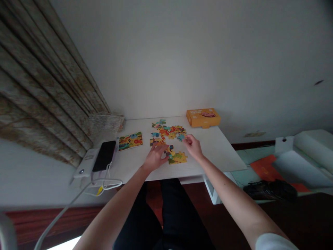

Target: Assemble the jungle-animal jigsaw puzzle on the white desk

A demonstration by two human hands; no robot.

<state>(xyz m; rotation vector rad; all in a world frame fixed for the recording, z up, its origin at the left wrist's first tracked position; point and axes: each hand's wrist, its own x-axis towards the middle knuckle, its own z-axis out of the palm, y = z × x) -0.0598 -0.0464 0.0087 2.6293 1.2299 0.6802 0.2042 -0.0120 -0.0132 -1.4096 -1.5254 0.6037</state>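
Colourful jigsaw pieces lie in the middle of the white table [213, 149], some joined into a red and yellow patch [169, 131]. My left hand [155, 157] is over the nearer pieces, thumb and fingers apart. It partly covers a purple and yellow piece [154, 141]. Closer to the front edge lies a yellow-green joined section [178, 158]. At the patch's right side, my right hand [193, 146] has its fingers closed in a pinch on a blue puzzle piece [181, 137]. Left of the pieces rests a picture card [130, 140] with bright animal drawings.
An orange box [203, 118] stands at the back right against the wall. On the left are a black phone [104, 156], a white device [87, 162], a cable [110, 181] and a wire basket [104, 125]. Dark shoes [270, 190] sit lower right.
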